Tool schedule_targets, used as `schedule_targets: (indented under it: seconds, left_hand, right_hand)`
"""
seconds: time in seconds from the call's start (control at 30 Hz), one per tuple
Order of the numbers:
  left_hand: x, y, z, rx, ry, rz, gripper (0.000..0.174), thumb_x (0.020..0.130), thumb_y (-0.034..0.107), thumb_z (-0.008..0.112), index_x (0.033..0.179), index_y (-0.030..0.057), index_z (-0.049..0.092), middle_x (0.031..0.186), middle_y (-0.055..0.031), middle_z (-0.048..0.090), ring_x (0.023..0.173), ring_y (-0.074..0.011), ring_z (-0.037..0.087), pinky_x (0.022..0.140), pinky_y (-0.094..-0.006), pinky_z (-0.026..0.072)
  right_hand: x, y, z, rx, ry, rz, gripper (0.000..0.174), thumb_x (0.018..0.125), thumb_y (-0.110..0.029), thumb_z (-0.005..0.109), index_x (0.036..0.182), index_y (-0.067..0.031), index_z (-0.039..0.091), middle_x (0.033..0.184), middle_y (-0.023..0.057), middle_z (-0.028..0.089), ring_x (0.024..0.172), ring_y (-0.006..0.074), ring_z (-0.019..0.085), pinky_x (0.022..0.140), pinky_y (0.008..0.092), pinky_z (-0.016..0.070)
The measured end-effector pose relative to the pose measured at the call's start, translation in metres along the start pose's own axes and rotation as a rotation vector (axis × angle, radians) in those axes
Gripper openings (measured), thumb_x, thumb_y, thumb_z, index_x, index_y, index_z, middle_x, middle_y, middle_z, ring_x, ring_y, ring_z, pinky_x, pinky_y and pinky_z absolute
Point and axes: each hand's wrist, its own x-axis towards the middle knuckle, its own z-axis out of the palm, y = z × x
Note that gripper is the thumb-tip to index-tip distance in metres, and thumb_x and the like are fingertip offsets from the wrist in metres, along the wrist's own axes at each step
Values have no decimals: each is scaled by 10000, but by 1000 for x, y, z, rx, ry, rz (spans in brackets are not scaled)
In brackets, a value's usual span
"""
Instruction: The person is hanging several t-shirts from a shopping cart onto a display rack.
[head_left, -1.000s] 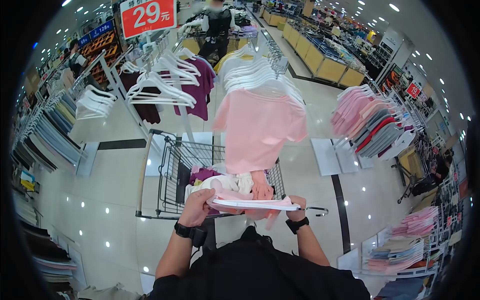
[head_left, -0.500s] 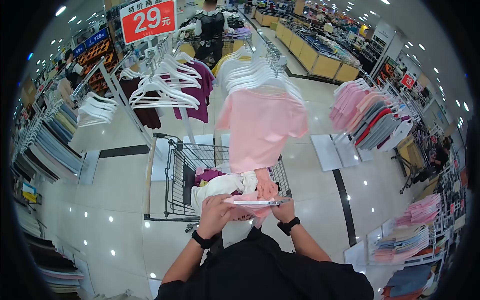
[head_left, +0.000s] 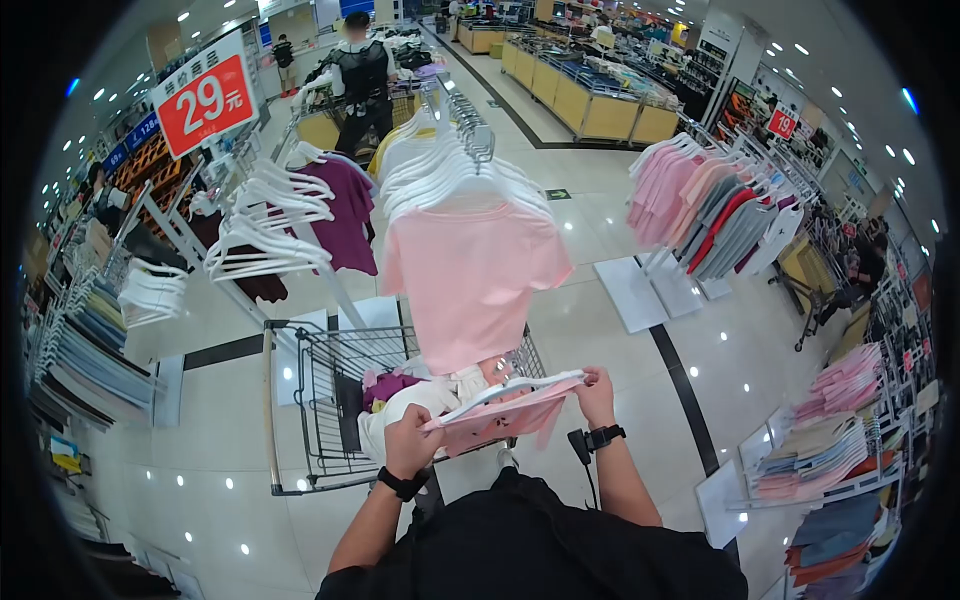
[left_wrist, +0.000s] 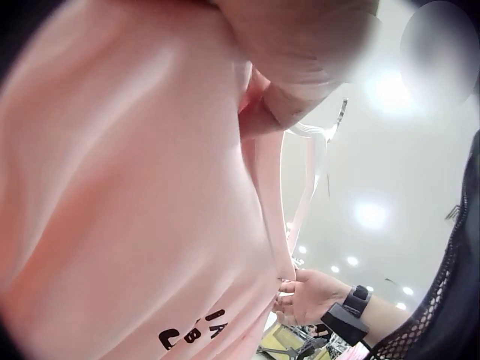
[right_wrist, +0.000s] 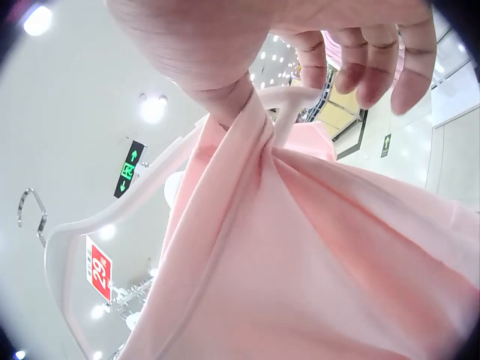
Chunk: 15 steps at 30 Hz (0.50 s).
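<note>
A pink T-shirt (head_left: 500, 420) with black lettering hangs spread between my two hands, a white hanger (head_left: 540, 381) inside its neckline. My left hand (head_left: 408, 442) pinches the shirt by the hanger's left end. At the other end my right hand (head_left: 597, 396) grips the shirt, its thumb tucked inside the collar (right_wrist: 232, 180) in the right wrist view. There the hanger's metal hook (right_wrist: 31, 214) points away to the left. Just below and beyond the shirt stands a wire shopping cart (head_left: 300, 400) with white and purple clothes (head_left: 392, 388) heaped in it.
Right behind the cart, another pink T-shirt (head_left: 470, 280) hangs at the front of a rack of white hangers. Bare hangers (head_left: 265, 250) and a red price sign (head_left: 205, 100) are to the left. More clothes racks (head_left: 710, 210) line the right. A person (head_left: 360, 85) stands further back.
My hands have moved apart, stretching the pink T-shirt wider on its hanger. The hanger's right end has risen. The head view has shifted, so the racks appear further left.
</note>
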Motion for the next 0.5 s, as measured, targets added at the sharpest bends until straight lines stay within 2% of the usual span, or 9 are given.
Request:
schedule_targets:
  seconds: [0.03, 0.07, 0.13, 0.17, 0.23, 0.33, 0.37, 0.47, 0.5]
  left_hand:
    - [8, -1, 8, -21, 44, -24, 231, 788, 162, 758, 894, 70, 574, 639, -99, 654, 567, -280, 663, 540, -361, 496]
    - [16, -3, 17, -41, 86, -50, 239, 793, 157, 763, 885, 66, 562, 621, -94, 633, 537, -245, 639, 532, -344, 482]
    - [32, -15, 39, -153, 137, -54, 260, 795, 159, 775, 881, 61, 551, 604, -90, 606, 525, -204, 606, 526, -327, 464]
    - [37, -21, 49, -270, 195, -61, 282, 796, 162, 787, 877, 56, 539, 587, -86, 579, 513, -162, 573, 519, -310, 447]
    - [46, -22, 58, -303, 141, -63, 288, 797, 160, 797, 862, 51, 538, 588, -77, 568, 526, -135, 551, 519, -299, 438]
    - [62, -9, 62, -210, 65, 9, 276, 786, 113, 808, 806, 45, 542, 607, -60, 575, 557, -109, 539, 526, -284, 436]
    - [68, -3, 61, -163, 51, 37, 271, 780, 101, 809, 790, 44, 544, 617, -58, 585, 565, -108, 547, 532, -282, 441]
    - [81, -8, 69, -193, 68, -7, 266, 758, 89, 818, 779, 41, 558, 631, -62, 611, 578, -120, 591, 544, -284, 458]
    - [88, 0, 65, -223, 81, -22, 275, 759, 102, 827, 778, 40, 561, 636, -63, 617, 582, -124, 598, 548, -282, 464]
  right_hand:
    - [-8, -44, -6, 88, 8, 148, 380, 884, -92, 730, 1228, -17, 588, 1057, 102, 639, 963, 203, 651, 797, 300, 559]
    - [1, -43, -7, 91, 11, 152, 380, 884, -92, 730, 1228, -17, 588, 1057, 102, 639, 963, 203, 651, 797, 300, 559]
    - [21, -35, -6, 740, -214, 301, 297, 961, -98, 637, 1235, -1, 579, 1131, 147, 661, 1017, 234, 673, 778, 310, 588]
    - [36, -20, -7, 744, -214, 304, 297, 961, -98, 637, 1235, -1, 579, 1131, 147, 661, 1017, 234, 673, 778, 310, 588]
    - [66, 2, -8, 1281, -576, 477, 199, 1015, -121, 535, 1157, 2, 601, 1155, 185, 677, 1023, 285, 688, 813, 376, 595]
    - [89, -36, -14, 1280, -701, 461, 193, 1025, -164, 501, 1046, -12, 618, 1109, 201, 685, 1005, 321, 689, 882, 442, 577]
    - [110, -16, -17, 1273, -784, 407, 205, 1030, -171, 485, 1069, -39, 638, 1089, 150, 697, 1068, 316, 668, 978, 481, 535]
    - [137, -36, -34, 1277, -885, 578, 168, 1010, -164, 511, 1040, -43, 624, 1057, 151, 688, 1036, 309, 665, 963, 464, 540]
    - [147, -36, -37, 1305, -813, 585, 110, 968, -131, 579, 1033, -52, 619, 1065, 163, 685, 960, 295, 677, 889, 421, 561]
